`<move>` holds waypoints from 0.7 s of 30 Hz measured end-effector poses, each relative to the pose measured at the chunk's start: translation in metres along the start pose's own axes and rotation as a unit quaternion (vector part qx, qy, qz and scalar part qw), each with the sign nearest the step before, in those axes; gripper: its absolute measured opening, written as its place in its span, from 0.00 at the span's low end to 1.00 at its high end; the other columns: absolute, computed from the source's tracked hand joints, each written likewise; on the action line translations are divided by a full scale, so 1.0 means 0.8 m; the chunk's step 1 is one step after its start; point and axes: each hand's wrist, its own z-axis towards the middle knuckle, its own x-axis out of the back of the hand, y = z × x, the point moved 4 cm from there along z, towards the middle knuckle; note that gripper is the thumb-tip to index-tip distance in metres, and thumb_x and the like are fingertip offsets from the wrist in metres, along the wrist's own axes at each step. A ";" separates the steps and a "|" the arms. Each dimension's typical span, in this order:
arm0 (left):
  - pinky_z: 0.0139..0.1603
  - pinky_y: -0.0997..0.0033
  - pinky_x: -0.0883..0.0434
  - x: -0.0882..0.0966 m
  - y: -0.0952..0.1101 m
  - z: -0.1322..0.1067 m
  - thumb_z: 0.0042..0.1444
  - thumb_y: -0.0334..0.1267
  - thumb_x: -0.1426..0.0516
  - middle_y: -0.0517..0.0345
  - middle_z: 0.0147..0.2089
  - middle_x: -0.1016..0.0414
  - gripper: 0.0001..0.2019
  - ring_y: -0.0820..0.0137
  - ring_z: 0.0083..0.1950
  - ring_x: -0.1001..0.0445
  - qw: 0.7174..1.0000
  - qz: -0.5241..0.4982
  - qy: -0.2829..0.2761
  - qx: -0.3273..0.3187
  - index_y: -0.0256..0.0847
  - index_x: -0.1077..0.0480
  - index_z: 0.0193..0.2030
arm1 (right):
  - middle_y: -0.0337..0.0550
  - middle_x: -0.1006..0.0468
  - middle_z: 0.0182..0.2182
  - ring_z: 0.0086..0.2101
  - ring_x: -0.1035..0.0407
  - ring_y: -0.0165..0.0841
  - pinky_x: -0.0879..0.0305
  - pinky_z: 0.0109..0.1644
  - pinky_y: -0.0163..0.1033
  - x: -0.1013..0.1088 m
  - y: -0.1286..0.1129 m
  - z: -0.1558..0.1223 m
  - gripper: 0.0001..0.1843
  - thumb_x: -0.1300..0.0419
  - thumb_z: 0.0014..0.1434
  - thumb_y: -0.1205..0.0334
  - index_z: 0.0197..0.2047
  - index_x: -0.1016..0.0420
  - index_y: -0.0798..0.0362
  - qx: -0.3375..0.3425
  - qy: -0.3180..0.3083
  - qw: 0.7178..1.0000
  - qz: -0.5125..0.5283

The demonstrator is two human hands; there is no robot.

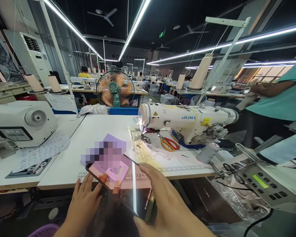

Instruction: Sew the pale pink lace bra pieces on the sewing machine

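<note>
A smartphone (124,194) with a dark, glossy screen is tilted over the table's front edge. My right hand (166,200) grips its right side, fingers along the upper edge and thumb low on the near edge. By the phone's left edge is my left hand (85,197), fingers stretched out and apart; whether a fingertip touches the phone I cannot tell. Pink and purple shapes with a small label show on the screen. Beyond the phone lies a purple sheet or packet (115,142) on the white table (98,126), partly blurred by pixel blocks.
A JUKI sewing machine (172,115) stands ahead, its lamp lit. Pliers with red and orange handles (170,144), yellow film (144,153) and a thread cone (208,152) lie around it. Another machine (22,123) stands left, a control box (266,187) right. A person in green (273,95) stands right.
</note>
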 end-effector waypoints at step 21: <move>0.51 0.46 0.30 0.002 -0.003 -0.002 0.47 0.35 0.46 0.42 0.49 0.24 0.19 0.55 0.51 0.26 0.993 -0.013 0.120 0.002 0.55 0.23 0.45 | 0.59 0.34 0.53 0.55 0.39 0.41 0.37 0.58 0.42 -0.056 -0.021 0.088 0.37 0.48 0.43 0.63 0.58 0.47 0.65 0.052 0.075 0.993 0.075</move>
